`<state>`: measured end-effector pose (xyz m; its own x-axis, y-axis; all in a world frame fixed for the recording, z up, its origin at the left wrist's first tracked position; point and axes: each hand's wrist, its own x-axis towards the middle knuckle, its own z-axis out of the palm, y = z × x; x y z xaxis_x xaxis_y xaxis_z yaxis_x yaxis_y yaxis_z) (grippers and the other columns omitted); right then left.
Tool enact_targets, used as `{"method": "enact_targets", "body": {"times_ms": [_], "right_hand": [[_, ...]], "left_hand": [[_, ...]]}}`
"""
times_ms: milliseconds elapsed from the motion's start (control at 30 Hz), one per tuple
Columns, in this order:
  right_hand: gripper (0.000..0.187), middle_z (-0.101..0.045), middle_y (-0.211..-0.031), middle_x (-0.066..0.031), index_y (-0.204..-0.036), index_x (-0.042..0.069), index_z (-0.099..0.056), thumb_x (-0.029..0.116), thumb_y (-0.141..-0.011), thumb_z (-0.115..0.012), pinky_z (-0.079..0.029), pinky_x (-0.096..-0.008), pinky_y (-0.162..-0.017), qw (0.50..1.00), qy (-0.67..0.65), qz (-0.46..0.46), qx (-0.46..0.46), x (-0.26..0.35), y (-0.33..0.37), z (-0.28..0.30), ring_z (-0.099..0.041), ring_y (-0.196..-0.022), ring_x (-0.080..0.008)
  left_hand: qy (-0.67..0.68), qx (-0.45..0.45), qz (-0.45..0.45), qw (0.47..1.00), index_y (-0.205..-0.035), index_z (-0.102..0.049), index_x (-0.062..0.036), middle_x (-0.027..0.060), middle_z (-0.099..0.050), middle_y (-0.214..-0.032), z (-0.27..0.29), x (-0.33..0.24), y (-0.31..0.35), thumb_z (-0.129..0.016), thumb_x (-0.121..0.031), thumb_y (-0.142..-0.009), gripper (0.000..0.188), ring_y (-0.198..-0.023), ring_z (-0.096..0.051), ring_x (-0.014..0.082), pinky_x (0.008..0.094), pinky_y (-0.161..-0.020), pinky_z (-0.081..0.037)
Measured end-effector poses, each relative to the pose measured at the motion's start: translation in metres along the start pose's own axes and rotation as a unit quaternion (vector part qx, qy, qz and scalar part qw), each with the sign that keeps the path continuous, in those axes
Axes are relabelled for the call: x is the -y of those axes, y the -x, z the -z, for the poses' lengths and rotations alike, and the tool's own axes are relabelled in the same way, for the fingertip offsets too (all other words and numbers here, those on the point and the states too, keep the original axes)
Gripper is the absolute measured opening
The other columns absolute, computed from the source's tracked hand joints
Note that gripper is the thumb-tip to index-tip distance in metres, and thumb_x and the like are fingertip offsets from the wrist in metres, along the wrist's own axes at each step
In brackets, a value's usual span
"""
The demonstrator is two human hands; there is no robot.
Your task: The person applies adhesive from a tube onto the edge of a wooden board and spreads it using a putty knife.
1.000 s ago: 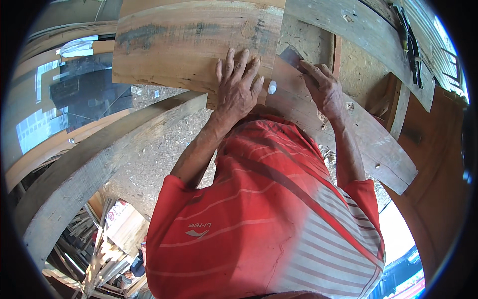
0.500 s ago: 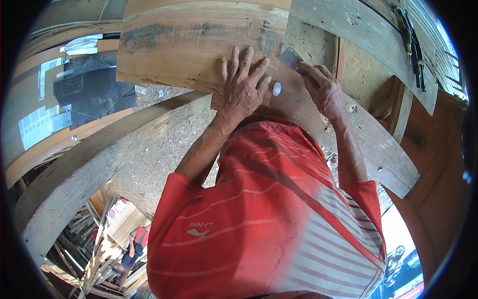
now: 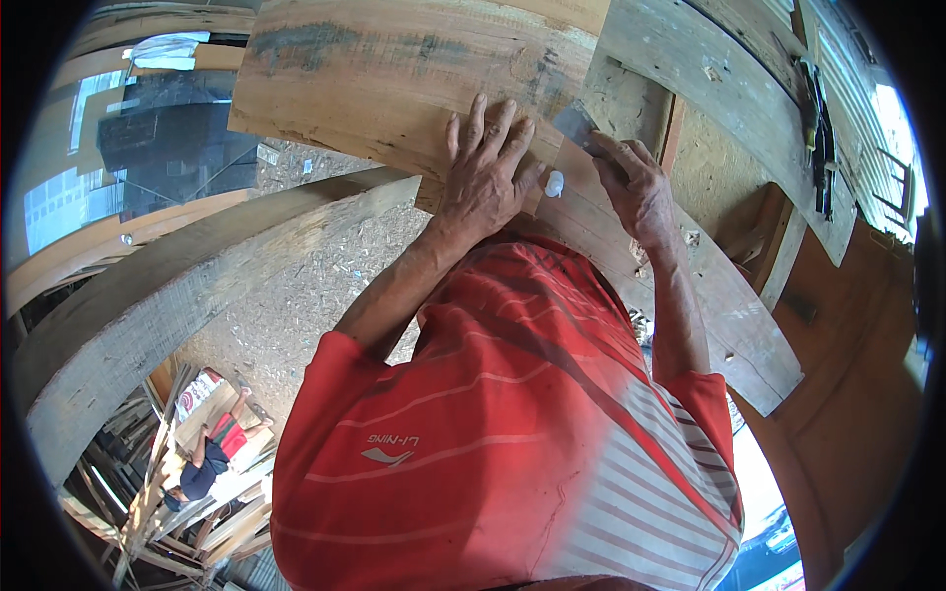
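My left hand [image 3: 485, 172] lies on the near edge of a wide brown wooden board [image 3: 394, 69], fingers stretched forward and the palm flat. Dark stains run across this board's face. My right hand [image 3: 634, 182] pinches a thin, flat grey scraper blade [image 3: 574, 122], whose far part rests by the board's right edge. Beneath the blade and right forearm is a second, paler plank [image 3: 729, 305], slanting toward the lower right. A small white piece [image 3: 555, 184], perhaps a cap or tube end, sits between my hands; its kind is unclear.
A thick timber beam [image 3: 227, 266] crosses the left side above a shaving-strewn floor [image 3: 315, 261]. Dark-handled tools [image 3: 820, 138] lie on a grey plank at the far right. Lower left, another person [image 3: 212, 453] is among stacked wood strips. Brown sheet [image 3: 847, 394] stands at right.
The view has shifted slightly, and the person at lower left shows more fully. Both my hands keep nearly the same places, the right one still pinching the scraper blade.
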<state>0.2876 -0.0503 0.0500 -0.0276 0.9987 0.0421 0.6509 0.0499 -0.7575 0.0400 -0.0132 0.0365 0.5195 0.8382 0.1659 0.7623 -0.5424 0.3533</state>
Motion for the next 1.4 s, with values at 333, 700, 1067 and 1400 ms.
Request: {"method": "enact_targets", "body": {"times_ms": [333, 700, 1067, 1400], "right_hand": [[0.034, -0.072, -0.101, -0.0123, -0.129, 0.012, -0.072, 0.01, -0.095, -0.074, -0.057, -0.039, -0.075, 1.0, 0.007, -0.015, 0.017, 0.007, -0.005, -0.001, -0.073, -0.083, -0.0281], [0.031, -0.071, -0.096, -0.013, -0.124, 0.009, -0.074, 0.011, -0.093, -0.076, -0.055, -0.0405, -0.073, 0.995, 0.026, 0.025, 0.09, 0.006, -0.01, 0.009, -0.072, -0.081, -0.0301], [0.03, -0.07, -0.094, -0.0141, -0.123, 0.008, -0.074, 0.012, -0.093, -0.075, -0.054, -0.0389, -0.071, 0.993, 0.02, 0.014, 0.118, 0.01, -0.026, 0.008, -0.07, -0.079, -0.0293], [0.032, -0.073, -0.098, -0.0139, -0.123, 0.006, -0.074, 0.007, -0.092, -0.077, -0.056, -0.0355, -0.072, 0.994, 0.036, 0.041, 0.092, 0.018, -0.033, 0.0, -0.073, -0.081, -0.0258]], "left_hand": [[0.037, -0.021, 0.027, 0.999, -0.151, -0.054, -0.0132, 0.0147, -0.043, -0.161, -0.005, 0.01, 0.002, -0.065, -0.042, -0.099, 0.061, -0.151, -0.03, 0.0449, 0.0685, -0.119, -0.019], [0.032, -0.024, 0.025, 0.999, -0.154, -0.047, -0.0058, 0.0138, -0.039, -0.164, -0.006, 0.016, 0.004, -0.066, -0.044, -0.097, 0.071, -0.152, -0.028, 0.0454, 0.0707, -0.119, -0.018], [0.037, -0.033, 0.047, 0.998, -0.152, -0.048, -0.0029, 0.0163, -0.037, -0.164, -0.009, 0.01, 0.006, -0.069, -0.042, -0.093, 0.074, -0.153, -0.027, 0.0453, 0.0708, -0.118, -0.019], [0.125, -0.101, 0.029, 0.987, -0.137, -0.063, -0.0061, 0.0124, -0.06, -0.141, 0.013, 0.021, 0.041, -0.076, -0.019, -0.089, 0.051, -0.136, -0.053, 0.0333, 0.0493, -0.112, -0.041]]}}
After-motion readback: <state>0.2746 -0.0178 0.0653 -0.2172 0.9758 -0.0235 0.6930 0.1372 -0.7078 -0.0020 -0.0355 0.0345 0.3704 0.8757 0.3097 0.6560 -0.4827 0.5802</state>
